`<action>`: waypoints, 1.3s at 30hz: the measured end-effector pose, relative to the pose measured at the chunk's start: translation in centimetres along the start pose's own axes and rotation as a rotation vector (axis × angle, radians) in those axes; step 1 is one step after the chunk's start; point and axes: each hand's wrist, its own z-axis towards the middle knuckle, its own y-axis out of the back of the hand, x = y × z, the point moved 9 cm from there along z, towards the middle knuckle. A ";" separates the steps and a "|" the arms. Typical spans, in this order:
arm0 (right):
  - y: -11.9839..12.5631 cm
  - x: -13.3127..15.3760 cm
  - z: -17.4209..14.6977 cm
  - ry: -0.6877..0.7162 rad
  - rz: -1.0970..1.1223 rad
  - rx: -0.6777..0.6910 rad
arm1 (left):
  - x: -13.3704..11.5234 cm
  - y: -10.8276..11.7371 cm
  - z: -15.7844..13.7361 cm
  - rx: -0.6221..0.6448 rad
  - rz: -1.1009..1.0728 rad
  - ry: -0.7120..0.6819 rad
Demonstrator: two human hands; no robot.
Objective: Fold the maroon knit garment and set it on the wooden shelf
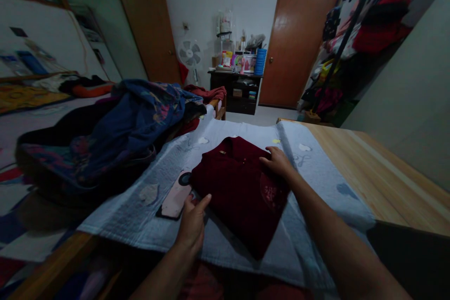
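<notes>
A dark red shirt (239,187), folded to a compact shape, lies at a slant on a pale blue cloth (140,215). Its neckline faces away from me, and a patterned patch shows on its right part. My right hand (279,163) grips the shirt's upper right edge, thumb on top; some fingers are hidden. By the lower left edge is my left hand (192,220), thumb and forefinger apart, the thumb tip at the fabric. Just left of it lies a pink phone (175,199) with a round dark camera part, close to the shirt.
A heap of clothes (133,122), blue patterned and black, lies on the left. A wooden board (379,164) extends to the right. Farther back stand a fan (190,53), a dark cabinet (234,93) with items on it, and a brown door (290,42). Clothes hang at the right (379,33).
</notes>
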 end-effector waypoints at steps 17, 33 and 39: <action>-9.6 -7.2 3.4 -0.430 0.724 0.641 | 3.5 -4.6 -1.9 0.114 -0.404 0.474; -11.2 -4.4 1.8 -0.547 1.062 0.920 | 4.4 -6.5 -1.2 0.071 -0.591 0.565; -10.6 -3.8 0.9 -0.593 1.145 0.947 | 4.7 -7.4 -1.3 0.150 -0.669 0.571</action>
